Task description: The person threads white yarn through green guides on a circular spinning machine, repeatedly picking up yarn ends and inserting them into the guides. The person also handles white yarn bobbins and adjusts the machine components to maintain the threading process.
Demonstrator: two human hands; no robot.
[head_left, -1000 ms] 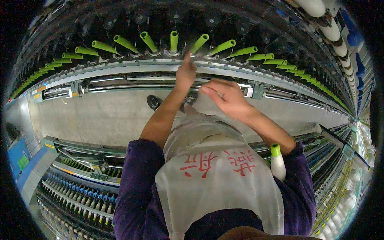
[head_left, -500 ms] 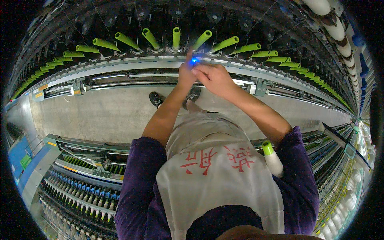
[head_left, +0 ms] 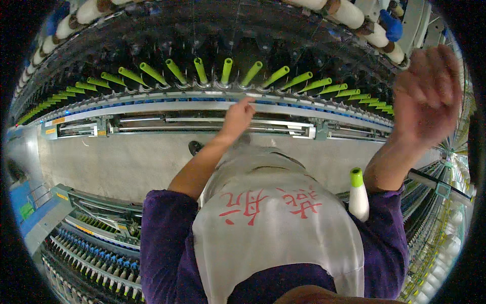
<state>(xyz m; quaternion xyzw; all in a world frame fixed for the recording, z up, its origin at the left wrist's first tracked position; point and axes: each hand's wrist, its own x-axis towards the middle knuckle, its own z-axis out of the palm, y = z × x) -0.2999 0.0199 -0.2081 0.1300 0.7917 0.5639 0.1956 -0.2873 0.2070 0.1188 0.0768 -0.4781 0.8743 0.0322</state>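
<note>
My left hand reaches forward to the grey metal rail of a spinning frame, its forefinger touching the rail just under a row of green bobbin tubes. It holds nothing that I can see. My right hand is raised high at the right, blurred, fingers loosely apart and empty. A white yarn bobbin with a green tip stands out beside my right elbow, tucked at my white apron.
White roving packages hang along the top of the frame. A grey floor aisle runs between this frame and a second machine row at lower left. A dark shoe shows on the floor.
My right hand has left the rail beside the left hand and swung up and out to the right. The left hand stays at the rail. The blue glow near the fingers is gone.
</note>
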